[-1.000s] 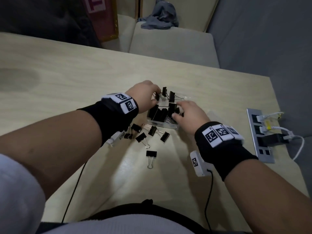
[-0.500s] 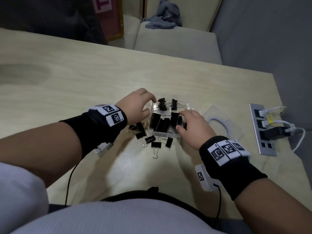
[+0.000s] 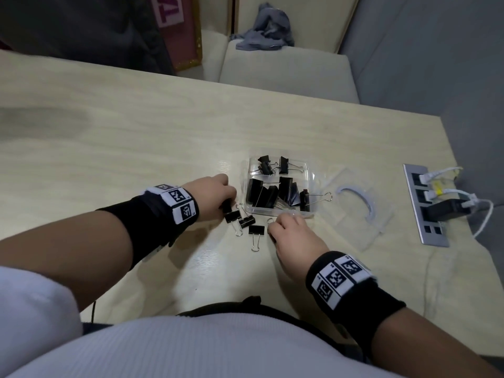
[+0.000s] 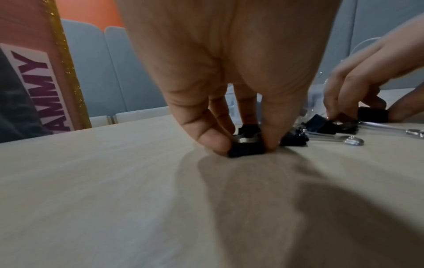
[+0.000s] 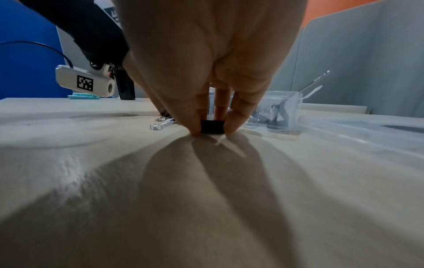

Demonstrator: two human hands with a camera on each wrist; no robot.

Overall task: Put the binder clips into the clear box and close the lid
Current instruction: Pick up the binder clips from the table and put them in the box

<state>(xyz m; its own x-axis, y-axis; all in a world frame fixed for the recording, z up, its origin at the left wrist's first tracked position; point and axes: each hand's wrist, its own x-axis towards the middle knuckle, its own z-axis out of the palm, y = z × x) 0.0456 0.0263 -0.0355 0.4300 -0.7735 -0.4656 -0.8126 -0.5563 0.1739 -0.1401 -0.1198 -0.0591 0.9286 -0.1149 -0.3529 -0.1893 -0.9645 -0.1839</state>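
Note:
The clear box (image 3: 309, 175) sits open on the wooden table, holding several black binder clips (image 3: 268, 193). Its clear lid (image 3: 362, 211) lies flat to the right. Three loose clips (image 3: 256, 230) lie on the table just in front of the box. My left hand (image 3: 218, 197) is down at the left of this group and pinches a black clip (image 4: 246, 150) against the table between thumb and finger. My right hand (image 3: 289, 233) is at the box's near edge and pinches another black clip (image 5: 212, 127) on the table.
A metal socket strip (image 3: 425, 205) with plugged cables is set into the table at the right edge. Cushioned benches and a grey cloth (image 3: 267, 28) lie beyond the far edge. Bare table spreads to the left.
Both hands have drawn back from the box to the loose clips in front of it, and each now pinches a clip on the table.

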